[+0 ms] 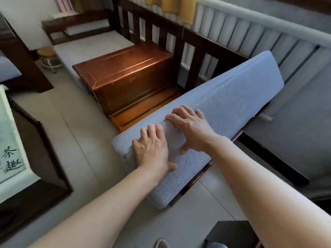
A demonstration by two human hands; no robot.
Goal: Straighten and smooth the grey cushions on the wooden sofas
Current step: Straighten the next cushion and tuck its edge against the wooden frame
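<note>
Hands lie flat, fingers spread: your left hand [152, 149] and right hand [189, 128] press side by side on the long grey woven seat cushion [223, 108], which sits askew across the dark wooden sofa frame [179, 45], apparently to flatten its cover.
</note>
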